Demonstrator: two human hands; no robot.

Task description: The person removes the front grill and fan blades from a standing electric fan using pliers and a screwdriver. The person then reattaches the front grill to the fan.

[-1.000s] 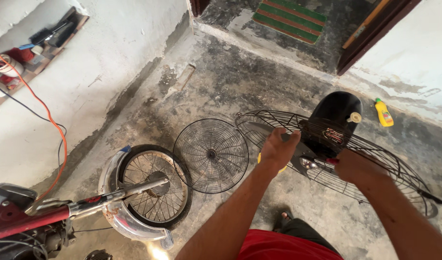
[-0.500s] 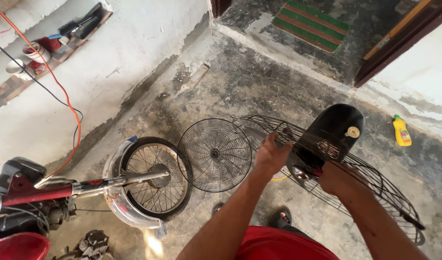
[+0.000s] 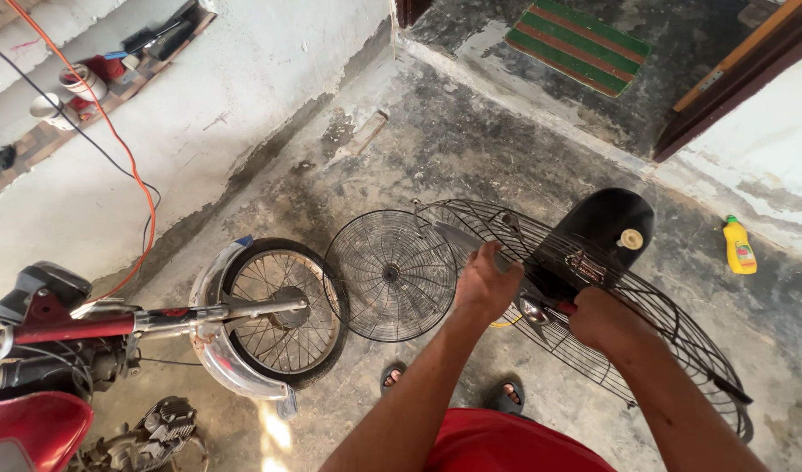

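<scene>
A big black wire fan guard (image 3: 646,306) with a black motor housing (image 3: 606,227) behind it fills the right middle. My left hand (image 3: 484,284) is closed on the guard's wires near a grey fan blade (image 3: 466,240). My right hand (image 3: 602,319) grips a tool with a red handle (image 3: 565,307) beside the shiny hub (image 3: 534,310). The tool's tip is hidden. A second, smaller round guard (image 3: 390,275) lies flat on the concrete floor to the left of my left hand.
A motorcycle front wheel (image 3: 279,310) with a chrome fender and a red frame (image 3: 60,328) stand at the left. A yellow bottle (image 3: 738,246) sits by the right wall. A green striped mat (image 3: 580,44) lies beyond a step. An orange cable (image 3: 130,157) hangs on the left wall.
The view has shifted, so the fan sits further right. My left hand has slid along the guard toward the blade. My right hand stays at the hub.
</scene>
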